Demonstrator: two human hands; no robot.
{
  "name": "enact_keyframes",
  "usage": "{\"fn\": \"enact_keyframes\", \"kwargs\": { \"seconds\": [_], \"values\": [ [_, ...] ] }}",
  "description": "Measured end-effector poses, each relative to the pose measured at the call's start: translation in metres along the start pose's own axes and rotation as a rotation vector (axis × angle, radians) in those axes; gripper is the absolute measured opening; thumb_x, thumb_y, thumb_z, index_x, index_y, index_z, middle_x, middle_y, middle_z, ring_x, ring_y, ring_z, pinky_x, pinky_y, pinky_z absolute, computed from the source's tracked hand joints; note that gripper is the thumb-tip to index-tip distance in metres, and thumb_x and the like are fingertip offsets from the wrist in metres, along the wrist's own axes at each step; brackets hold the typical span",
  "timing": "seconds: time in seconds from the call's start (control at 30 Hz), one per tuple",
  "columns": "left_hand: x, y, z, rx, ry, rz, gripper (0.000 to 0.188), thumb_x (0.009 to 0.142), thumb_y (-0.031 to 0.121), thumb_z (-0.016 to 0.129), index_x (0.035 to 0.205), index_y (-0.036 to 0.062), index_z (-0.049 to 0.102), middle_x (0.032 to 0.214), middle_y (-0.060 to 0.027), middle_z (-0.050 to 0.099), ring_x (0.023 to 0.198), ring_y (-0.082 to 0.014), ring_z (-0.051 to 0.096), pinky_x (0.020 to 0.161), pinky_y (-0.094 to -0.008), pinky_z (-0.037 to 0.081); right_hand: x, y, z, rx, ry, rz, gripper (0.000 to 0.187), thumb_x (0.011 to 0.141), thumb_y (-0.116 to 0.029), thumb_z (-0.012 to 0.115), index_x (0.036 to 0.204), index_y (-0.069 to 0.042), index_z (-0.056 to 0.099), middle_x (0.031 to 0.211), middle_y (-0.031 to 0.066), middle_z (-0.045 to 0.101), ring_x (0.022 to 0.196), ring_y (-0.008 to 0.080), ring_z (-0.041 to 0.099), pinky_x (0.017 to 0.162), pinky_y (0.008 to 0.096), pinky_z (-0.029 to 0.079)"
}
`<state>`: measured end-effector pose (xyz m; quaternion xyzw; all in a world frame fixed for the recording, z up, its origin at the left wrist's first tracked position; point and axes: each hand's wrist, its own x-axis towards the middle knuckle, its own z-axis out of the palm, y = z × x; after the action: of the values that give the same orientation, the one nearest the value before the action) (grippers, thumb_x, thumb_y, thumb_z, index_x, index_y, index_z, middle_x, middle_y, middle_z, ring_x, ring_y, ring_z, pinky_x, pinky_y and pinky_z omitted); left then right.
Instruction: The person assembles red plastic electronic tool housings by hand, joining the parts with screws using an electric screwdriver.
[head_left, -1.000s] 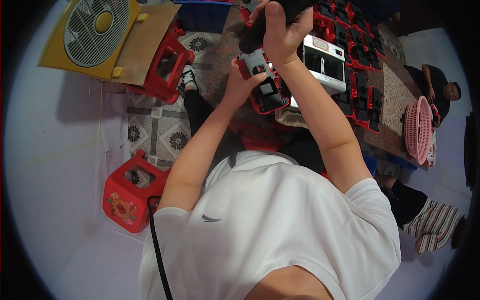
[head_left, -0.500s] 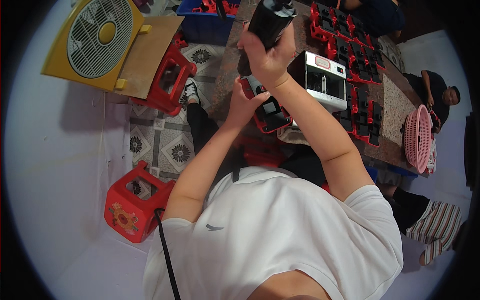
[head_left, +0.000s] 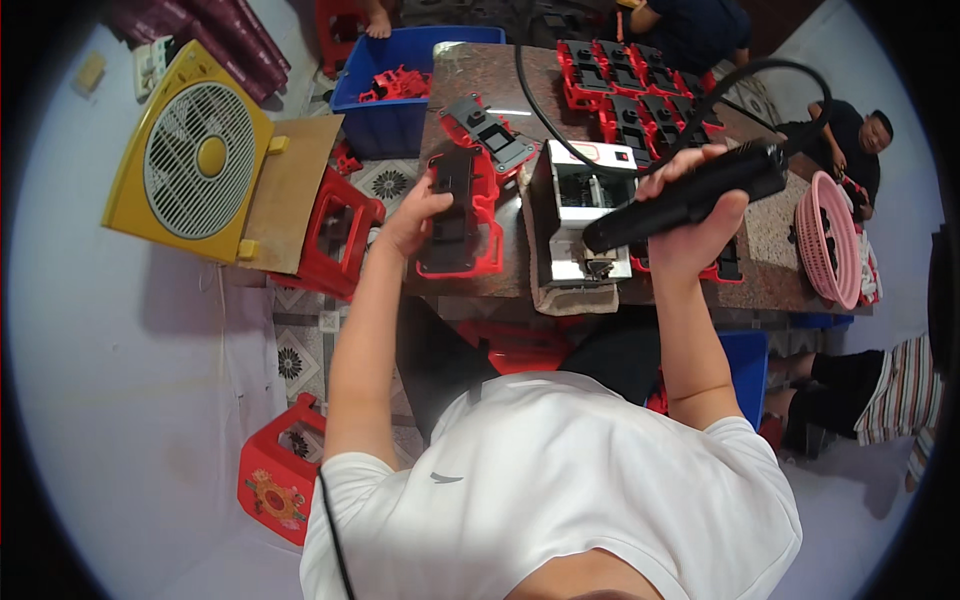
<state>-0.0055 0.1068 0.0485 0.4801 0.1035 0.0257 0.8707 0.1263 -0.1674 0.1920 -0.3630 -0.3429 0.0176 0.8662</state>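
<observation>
The right hand (head_left: 690,225) is closed around a black corded power tool (head_left: 685,188), held just right of the white machine (head_left: 580,222) on the stone table (head_left: 770,270). The left hand (head_left: 418,212) lies with its fingers closed on the red and black housing (head_left: 458,215), just left of that machine and close to the table's front edge. The housing should stay flat and pinned before the tool approaches. The black cable (head_left: 545,115) curves behind the machine; room there is narrow, with more housings (head_left: 625,90) stacked behind.

White machine (head_left: 578,215) blocks tabletop (head_left: 480,70) between hands.
</observation>
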Motion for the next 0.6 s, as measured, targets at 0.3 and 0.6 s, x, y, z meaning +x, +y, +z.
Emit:
{"fn": "enact_keyframes", "kwargs": {
  "seconds": [0.3,0.6],
  "values": [
    [0.047,0.018,0.019,0.357,-0.186,-0.179,0.084,0.068,0.013,0.073,0.143,0.0033,0.033,0.125,-0.0085,0.055,0.112,-0.0173,0.054,0.100,-0.0311,0.040,-0.058,-0.024,-0.055,-0.224,0.140,0.055,0.051,0.090,-0.048,0.060,0.114,-0.005,0.045,0.080,0.0109,0.055,0.064,0.0184,0.057,0.056,0.0314,0.051],
    [-0.020,0.045,0.063,0.301,0.113,0.116,0.066,0.073,0.020,0.065,0.134,0.0055,0.042,0.110,-0.0098,0.059,0.090,-0.0226,0.064,0.074,-0.0351,0.056,-0.094,-0.007,-0.071,-0.314,0.154,0.394,0.039,0.086,-0.018,0.069,0.114,-0.001,0.048,0.085,0.0003,0.056,0.068,0.0056,0.055,0.056,0.0217,0.046]
  ]
}}
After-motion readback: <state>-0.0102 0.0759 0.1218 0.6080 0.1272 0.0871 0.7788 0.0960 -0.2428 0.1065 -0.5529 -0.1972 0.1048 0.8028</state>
